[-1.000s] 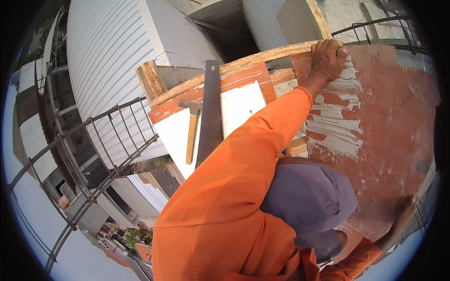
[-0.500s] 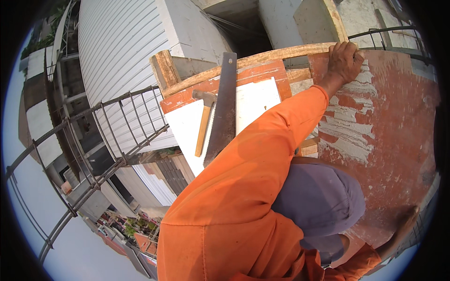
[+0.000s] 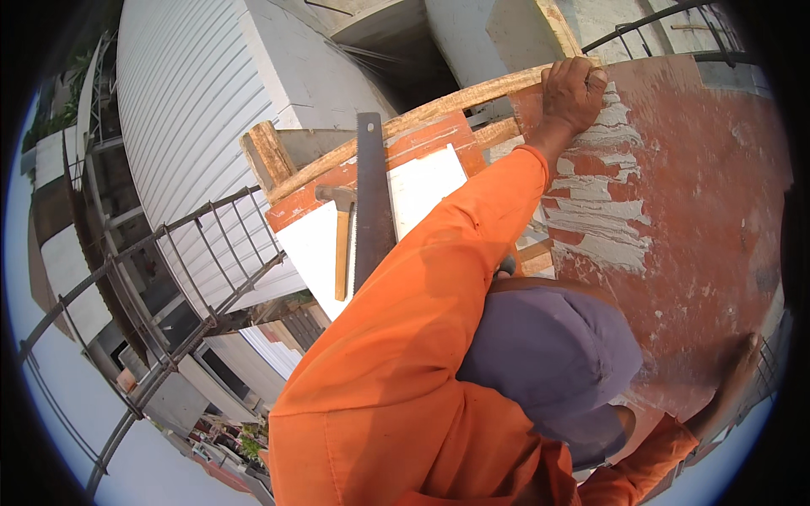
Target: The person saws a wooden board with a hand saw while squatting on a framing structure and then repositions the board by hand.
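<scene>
A large reddish-brown plywood panel (image 3: 709, 194), streaked with dried grey cement, fills the right side. My left hand (image 3: 574, 93) is closed over its far edge near the left corner, knuckles up. At the panel's near right edge lies my right hand (image 3: 736, 367), seen almost edge-on; it grips that edge, with most fingers hidden. Left of my left arm, a handsaw (image 3: 371, 194) and a wooden-handled hammer (image 3: 342, 240) lie side by side on a white sheet (image 3: 308, 253). My sleeve covers the saw's near end.
A wooden beam (image 3: 456, 105) runs along the far side, with a short timber block (image 3: 268, 156) at its left end. Steel rebar cages (image 3: 181, 341) stand at the left, above roofs far below. Beyond is a white corrugated wall (image 3: 198, 93). My bent knee (image 3: 548, 346) is beside the panel.
The view has shifted and turned slightly, so the saw, hammer and panel appear farther left. My left hand stays on the panel's far edge; my right hand appears higher in view.
</scene>
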Available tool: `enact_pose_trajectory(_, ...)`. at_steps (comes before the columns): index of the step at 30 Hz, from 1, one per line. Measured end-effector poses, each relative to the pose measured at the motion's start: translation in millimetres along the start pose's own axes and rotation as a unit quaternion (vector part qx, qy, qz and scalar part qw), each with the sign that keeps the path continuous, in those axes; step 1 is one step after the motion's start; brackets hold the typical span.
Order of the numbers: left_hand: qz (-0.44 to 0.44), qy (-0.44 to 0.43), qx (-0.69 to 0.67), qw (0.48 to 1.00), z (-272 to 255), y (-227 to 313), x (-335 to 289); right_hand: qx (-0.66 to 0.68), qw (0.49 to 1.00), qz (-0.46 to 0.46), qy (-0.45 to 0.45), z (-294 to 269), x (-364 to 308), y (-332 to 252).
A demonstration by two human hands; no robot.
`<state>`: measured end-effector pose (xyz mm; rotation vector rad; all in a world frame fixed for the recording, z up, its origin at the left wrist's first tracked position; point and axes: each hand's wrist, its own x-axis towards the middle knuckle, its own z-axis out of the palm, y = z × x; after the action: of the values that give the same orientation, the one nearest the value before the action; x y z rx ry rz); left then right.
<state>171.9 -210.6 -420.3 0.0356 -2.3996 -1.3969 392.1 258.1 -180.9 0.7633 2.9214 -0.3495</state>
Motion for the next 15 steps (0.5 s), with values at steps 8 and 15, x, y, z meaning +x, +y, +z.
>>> enact_pose_trajectory(8,0.014,0.018,0.001,1.000,13,-1,1,0.005,0.999,0.050,-0.018,1,9,13)
enact_pose_trajectory(15,0.014,0.006,0.010,1.000,16,1,0,0.031,0.999,0.025,0.003,2,3,-8)
